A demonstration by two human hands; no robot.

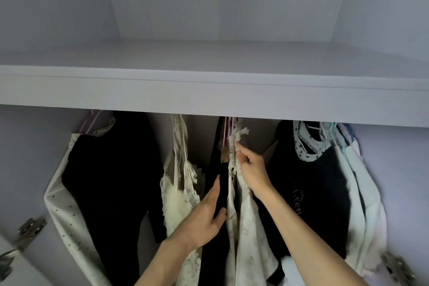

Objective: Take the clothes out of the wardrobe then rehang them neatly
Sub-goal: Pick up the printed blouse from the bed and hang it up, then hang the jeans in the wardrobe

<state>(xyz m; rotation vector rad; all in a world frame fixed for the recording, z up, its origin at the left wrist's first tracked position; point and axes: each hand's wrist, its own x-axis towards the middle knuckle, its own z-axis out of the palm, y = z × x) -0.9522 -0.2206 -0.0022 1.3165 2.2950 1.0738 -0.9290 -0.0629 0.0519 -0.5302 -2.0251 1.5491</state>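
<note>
Left hand (204, 218) rests flat on black garment (218, 193); right hand (251, 169) pinches white floral top (248, 227).

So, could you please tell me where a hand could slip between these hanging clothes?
Open gap between the black garment at left and the cream camisole. Crowded at the far-right bunch of hangers, and mid-rail, where the right hand grips a floral top.

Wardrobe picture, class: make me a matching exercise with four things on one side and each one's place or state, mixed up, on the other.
Things:
1. right hand
2. left hand
3. white shelf
4. metal hinge

Places or states:
A. at the lower left edge
B. pinches the cream floral garment high up
C. spans the wardrobe above the hanging clothes
D. fingers straight, against the black garment

Pairs: 1-B, 2-D, 3-C, 4-A
</note>
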